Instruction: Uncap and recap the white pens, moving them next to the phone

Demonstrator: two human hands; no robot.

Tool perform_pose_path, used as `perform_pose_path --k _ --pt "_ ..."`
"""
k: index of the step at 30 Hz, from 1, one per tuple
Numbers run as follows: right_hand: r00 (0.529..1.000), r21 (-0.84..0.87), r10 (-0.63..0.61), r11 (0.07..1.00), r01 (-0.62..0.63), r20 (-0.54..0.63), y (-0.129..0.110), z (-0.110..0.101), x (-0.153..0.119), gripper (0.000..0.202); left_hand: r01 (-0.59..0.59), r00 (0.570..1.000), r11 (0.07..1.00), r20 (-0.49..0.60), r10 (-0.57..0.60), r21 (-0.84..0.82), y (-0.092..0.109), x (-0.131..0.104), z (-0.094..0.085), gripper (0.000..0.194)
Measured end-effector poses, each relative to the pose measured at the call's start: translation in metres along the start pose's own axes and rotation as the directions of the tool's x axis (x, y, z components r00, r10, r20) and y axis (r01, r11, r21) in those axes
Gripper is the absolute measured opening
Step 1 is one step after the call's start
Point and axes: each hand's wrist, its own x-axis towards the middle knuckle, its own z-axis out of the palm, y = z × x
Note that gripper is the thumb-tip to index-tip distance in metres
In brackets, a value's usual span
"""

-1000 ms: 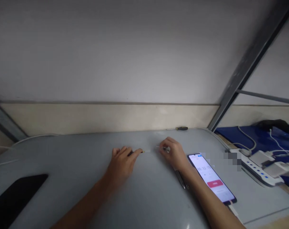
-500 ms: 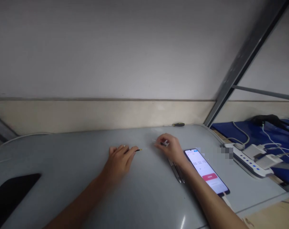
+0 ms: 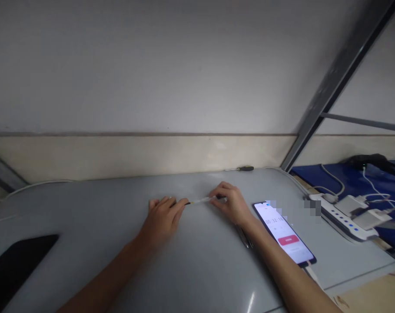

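Observation:
My left hand [image 3: 164,215] rests low over the grey table [image 3: 96,230], its fingers closed on a thin dark piece with a yellowish tip [image 3: 190,203] that sticks out to the right. My right hand [image 3: 231,202] pinches a clear slim tube [image 3: 202,200], which points left and meets or nearly meets that tip. A dark end shows inside my right fingers. Partly under my right wrist lie pens [image 3: 244,238] with metallic tips.
A lit phone [image 3: 283,234] with a timer lies right of my right forearm. Beyond it is a white power strip [image 3: 343,221] with chargers. A screwdriver [image 3: 246,168] lies by the wall; a black flat object [image 3: 21,265] is at left.
My right hand has turned slightly, and the clear tube now lines up with the yellowish tip at my left fingers. My left hand has hardly moved.

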Motion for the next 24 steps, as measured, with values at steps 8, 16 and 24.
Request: perform_pose_path --k 8,16,24 --pt "1.0 0.037 -0.023 0.999 0.023 0.021 0.001 0.002 -0.004 0.015 0.011 0.999 1.0 0.04 -0.011 0.002 0.002 0.0 -0.001 0.03" --pt "0.998 -0.002 -0.02 1.0 0.02 0.06 0.001 0.001 -0.004 0.015 -0.012 1.0 1.0 0.026 0.012 0.001 0.0 -0.001 0.001 0.032" --pt "0.989 0.0 -0.044 0.999 0.045 0.141 -0.011 0.009 -0.007 0.012 -0.016 1.0 0.996 0.021 0.018 -0.085 0.007 -0.001 0.003 0.024"
